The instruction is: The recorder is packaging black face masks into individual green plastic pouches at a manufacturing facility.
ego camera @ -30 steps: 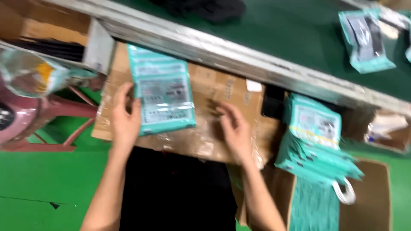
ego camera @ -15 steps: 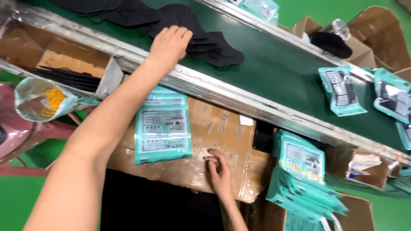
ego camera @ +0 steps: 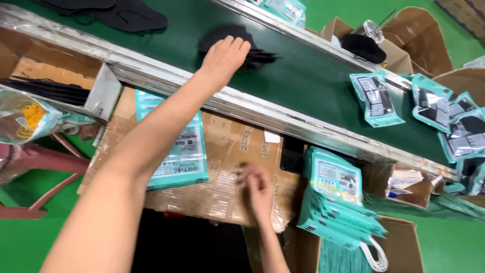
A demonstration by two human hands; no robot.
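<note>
My left hand (ego camera: 223, 54) reaches out over the green conveyor belt (ego camera: 313, 81) and rests with fingers together on a black fabric piece (ego camera: 255, 50). A teal flat packaging bag (ego camera: 184, 156) lies on the taped cardboard sheet (ego camera: 237, 146) in front of me, partly under my left forearm. My right hand (ego camera: 257, 188) is near the front of the cardboard, fingers curled; whether they pinch anything is blurred.
A stack of teal bags (ego camera: 338, 202) sits in a box at right. Filled teal packs (ego camera: 376, 98) ride the belt further right. More black pieces (ego camera: 126, 15) lie up the belt at left. A cardboard bin (ego camera: 45, 76) and a plastic bag (ego camera: 25, 119) are at left.
The view shifted up from the cardboard to the belt. My left hand left the teal bag and reached onto the belt, ending on a black piece. My right hand stayed on the cardboard.
</note>
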